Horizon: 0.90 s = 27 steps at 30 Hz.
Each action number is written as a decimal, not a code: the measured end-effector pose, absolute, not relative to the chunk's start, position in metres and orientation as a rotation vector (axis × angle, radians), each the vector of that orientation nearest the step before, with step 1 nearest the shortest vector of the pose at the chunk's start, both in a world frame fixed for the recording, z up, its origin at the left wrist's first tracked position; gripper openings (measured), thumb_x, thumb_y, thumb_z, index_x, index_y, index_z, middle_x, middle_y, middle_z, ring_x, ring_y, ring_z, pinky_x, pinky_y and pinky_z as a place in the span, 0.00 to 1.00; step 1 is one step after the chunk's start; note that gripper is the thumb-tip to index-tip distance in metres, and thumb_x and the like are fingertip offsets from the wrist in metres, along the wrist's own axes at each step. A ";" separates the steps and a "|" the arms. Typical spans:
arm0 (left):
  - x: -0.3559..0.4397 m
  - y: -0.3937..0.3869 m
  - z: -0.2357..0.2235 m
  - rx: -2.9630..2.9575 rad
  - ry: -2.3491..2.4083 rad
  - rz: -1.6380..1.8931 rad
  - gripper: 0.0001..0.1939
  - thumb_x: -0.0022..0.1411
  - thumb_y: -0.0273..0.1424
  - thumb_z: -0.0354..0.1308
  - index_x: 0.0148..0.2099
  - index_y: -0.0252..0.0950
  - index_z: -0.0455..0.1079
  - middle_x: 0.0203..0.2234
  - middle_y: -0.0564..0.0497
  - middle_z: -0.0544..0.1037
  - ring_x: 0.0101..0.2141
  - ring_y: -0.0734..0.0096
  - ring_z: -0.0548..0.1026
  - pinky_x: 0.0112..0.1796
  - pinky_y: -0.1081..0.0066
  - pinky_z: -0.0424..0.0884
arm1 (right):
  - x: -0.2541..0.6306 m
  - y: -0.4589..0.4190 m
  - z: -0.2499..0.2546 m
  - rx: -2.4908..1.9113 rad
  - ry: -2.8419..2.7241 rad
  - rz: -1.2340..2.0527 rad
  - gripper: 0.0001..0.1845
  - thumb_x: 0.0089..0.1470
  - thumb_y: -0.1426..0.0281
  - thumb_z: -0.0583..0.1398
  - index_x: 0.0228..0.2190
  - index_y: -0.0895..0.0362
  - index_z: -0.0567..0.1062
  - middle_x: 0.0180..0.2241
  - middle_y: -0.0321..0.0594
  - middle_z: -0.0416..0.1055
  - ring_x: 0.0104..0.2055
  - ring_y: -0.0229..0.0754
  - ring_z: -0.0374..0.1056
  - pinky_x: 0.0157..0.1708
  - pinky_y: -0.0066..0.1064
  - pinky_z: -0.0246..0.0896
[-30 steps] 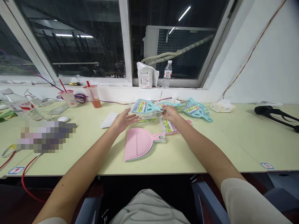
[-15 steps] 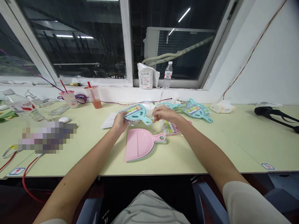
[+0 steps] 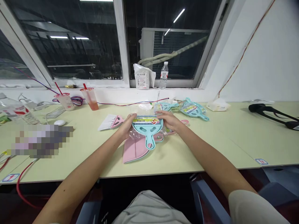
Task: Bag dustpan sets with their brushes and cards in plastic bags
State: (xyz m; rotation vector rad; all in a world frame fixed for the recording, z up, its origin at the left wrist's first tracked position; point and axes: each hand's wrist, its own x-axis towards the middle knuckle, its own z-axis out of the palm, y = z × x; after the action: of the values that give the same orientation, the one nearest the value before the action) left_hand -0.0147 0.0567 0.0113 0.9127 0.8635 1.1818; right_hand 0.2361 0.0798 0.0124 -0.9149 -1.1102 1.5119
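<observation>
Between my two hands is a light-blue brush and dustpan set point(image 3: 147, 128) in clear plastic wrap, its handle pointing toward me and a printed label across its top. My left hand point(image 3: 127, 124) grips its left edge. My right hand point(image 3: 168, 119) closes on its right edge. Below it on the table lies a pink dustpan point(image 3: 134, 151), partly covered by the set, with a blue-green rim showing underneath. A pink brush with white bristles point(image 3: 111, 122) rests left of my left hand. Behind my right hand, a wrapped pink set point(image 3: 184, 122) is mostly hidden.
More wrapped light-blue sets point(image 3: 194, 109) lie at the back right. A tissue pack point(image 3: 218, 105) and black straps point(image 3: 268, 113) are farther right. Two drink cups point(image 3: 90, 99), a large bottle point(image 3: 20, 110) and a white mouse point(image 3: 59, 123) stand or lie to the left.
The wrapped light-blue set has come nearer and turned so its handle points toward me. My right hand has taken hold of its right side. The pink brush now shows at left.
</observation>
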 end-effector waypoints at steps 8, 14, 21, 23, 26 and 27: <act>-0.019 0.066 0.003 1.048 0.970 1.375 0.14 0.51 0.29 0.67 0.38 0.38 0.67 0.24 0.53 0.74 0.24 0.67 0.75 0.22 0.71 0.71 | 0.227 0.081 0.003 -0.993 -1.126 1.368 0.15 0.43 0.75 0.65 0.37 0.55 0.78 0.26 0.35 0.75 0.26 0.40 0.72 0.22 0.29 0.70; -0.014 0.064 0.007 1.072 0.945 1.423 0.13 0.52 0.29 0.65 0.40 0.39 0.66 0.29 0.50 0.79 0.27 0.63 0.79 0.24 0.71 0.72 | 0.226 0.083 -0.003 -1.017 -1.160 1.256 0.14 0.43 0.71 0.65 0.37 0.53 0.78 0.24 0.33 0.73 0.23 0.40 0.70 0.22 0.30 0.67; -0.017 0.067 0.005 1.088 0.931 1.409 0.10 0.56 0.31 0.61 0.41 0.40 0.67 0.36 0.47 0.81 0.28 0.62 0.80 0.22 0.70 0.71 | 0.228 0.084 -0.002 -0.984 -1.130 1.293 0.07 0.41 0.73 0.64 0.28 0.56 0.79 0.24 0.35 0.74 0.24 0.39 0.69 0.24 0.30 0.66; -0.019 0.069 0.003 1.071 0.925 1.413 0.09 0.57 0.31 0.60 0.40 0.40 0.67 0.37 0.47 0.81 0.28 0.62 0.80 0.22 0.71 0.71 | 0.229 0.082 0.004 -0.948 -1.130 1.364 0.07 0.41 0.72 0.66 0.28 0.57 0.79 0.26 0.37 0.75 0.27 0.40 0.70 0.26 0.31 0.69; -0.020 0.070 0.002 1.037 0.933 1.418 0.08 0.59 0.32 0.60 0.40 0.40 0.66 0.38 0.47 0.81 0.28 0.64 0.79 0.22 0.71 0.71 | 0.234 0.079 0.011 -0.863 -1.178 1.491 0.10 0.41 0.73 0.68 0.32 0.58 0.79 0.30 0.39 0.77 0.32 0.42 0.73 0.31 0.32 0.72; -0.021 0.071 0.001 1.030 0.941 1.419 0.08 0.59 0.32 0.60 0.41 0.40 0.66 0.38 0.47 0.81 0.28 0.65 0.79 0.23 0.71 0.72 | 0.235 0.078 0.013 -0.840 -1.211 1.526 0.13 0.41 0.74 0.69 0.33 0.58 0.79 0.31 0.40 0.77 0.33 0.42 0.74 0.33 0.33 0.73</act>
State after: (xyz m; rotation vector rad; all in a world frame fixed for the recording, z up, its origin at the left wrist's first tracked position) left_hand -0.0205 0.0706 0.0012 1.0296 0.9413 1.4194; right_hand 0.2351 0.0779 0.0125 -0.8395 -1.2105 1.5263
